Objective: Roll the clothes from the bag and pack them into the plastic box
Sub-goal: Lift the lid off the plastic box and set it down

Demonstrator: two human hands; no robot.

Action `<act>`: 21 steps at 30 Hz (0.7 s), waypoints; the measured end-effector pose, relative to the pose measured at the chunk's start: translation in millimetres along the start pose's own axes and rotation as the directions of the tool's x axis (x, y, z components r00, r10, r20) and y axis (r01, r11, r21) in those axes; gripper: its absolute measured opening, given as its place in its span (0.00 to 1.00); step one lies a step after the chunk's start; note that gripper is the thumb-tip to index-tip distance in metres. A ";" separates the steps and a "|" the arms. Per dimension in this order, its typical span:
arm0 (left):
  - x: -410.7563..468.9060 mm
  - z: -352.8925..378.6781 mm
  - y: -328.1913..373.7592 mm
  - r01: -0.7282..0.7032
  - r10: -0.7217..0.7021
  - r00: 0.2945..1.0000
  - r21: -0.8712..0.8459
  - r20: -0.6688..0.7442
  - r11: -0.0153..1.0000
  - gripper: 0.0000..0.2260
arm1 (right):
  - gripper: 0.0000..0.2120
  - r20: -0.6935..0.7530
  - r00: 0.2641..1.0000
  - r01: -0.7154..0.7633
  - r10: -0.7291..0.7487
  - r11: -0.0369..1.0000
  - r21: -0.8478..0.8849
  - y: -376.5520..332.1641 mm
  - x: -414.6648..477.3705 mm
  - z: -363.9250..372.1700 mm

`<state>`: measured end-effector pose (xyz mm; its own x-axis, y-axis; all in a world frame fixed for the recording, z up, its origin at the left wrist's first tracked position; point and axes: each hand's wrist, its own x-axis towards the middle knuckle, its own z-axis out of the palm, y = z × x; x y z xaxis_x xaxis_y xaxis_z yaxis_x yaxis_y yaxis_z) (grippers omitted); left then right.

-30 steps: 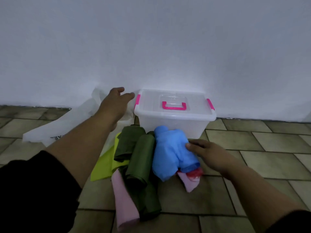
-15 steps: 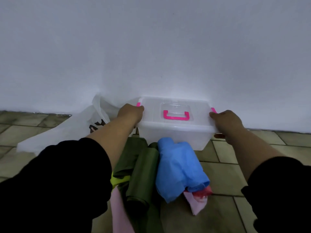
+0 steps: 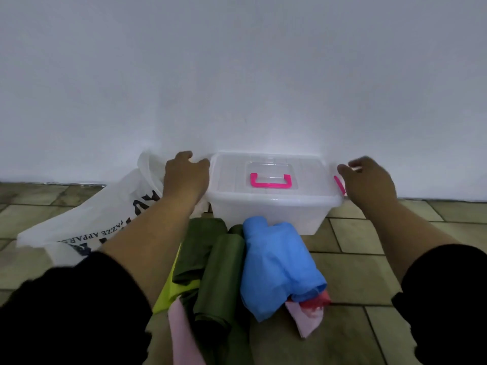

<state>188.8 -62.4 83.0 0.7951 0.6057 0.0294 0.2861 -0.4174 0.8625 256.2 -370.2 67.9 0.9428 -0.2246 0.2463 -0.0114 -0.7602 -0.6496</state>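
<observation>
The clear plastic box (image 3: pixel 268 209) stands against the wall, its lid on, with a pink handle (image 3: pixel 271 180) on top. My left hand (image 3: pixel 184 177) grips the box's left end and hides the latch there. My right hand (image 3: pixel 369 180) is at the right end with fingers apart, beside the pink right latch (image 3: pixel 340 184). In front of the box lie a rolled blue garment (image 3: pixel 276 259), two olive-green rolls (image 3: pixel 221 272), and yellow-green (image 3: pixel 168 293), pink (image 3: pixel 181 333) and red (image 3: pixel 316 301) cloth. The white plastic bag (image 3: pixel 105 219) lies flat to the left.
A white wall (image 3: pixel 237 75) rises directly behind the box. The floor is beige tile (image 3: pixel 355 272), bare to the right of the clothes. The bag has dark printed lettering on it.
My right hand left the blue roll and both hands reached the box's two ends. Since half a second ago my right fingers have loosened and lifted off the right end.
</observation>
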 end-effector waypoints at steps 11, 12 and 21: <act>-38.8 10.1 -26.6 -0.061 0.082 0.976 -0.111 0.200 0.992 0.26 | 0.12 0.415 0.780 0.562 -0.469 0.816 -0.134 -49.0 -40.3 -3.6; -38.7 10.7 -27.4 -0.037 0.063 0.979 -0.135 0.193 0.990 0.27 | 0.11 0.385 0.797 0.537 -0.466 0.838 -0.098 -52.3 -38.9 -8.5; -37.6 18.2 -37.9 -0.177 0.141 0.956 0.125 0.259 0.976 0.34 | 0.04 0.051 0.930 0.363 -0.363 0.932 -0.003 -66.7 -53.0 -113.1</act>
<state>157.7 -81.6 40.0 0.9385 0.3447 0.0185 0.2049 -0.5995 0.7737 169.3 -376.5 179.5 0.8985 0.0982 0.4280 0.3312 -0.7914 -0.5138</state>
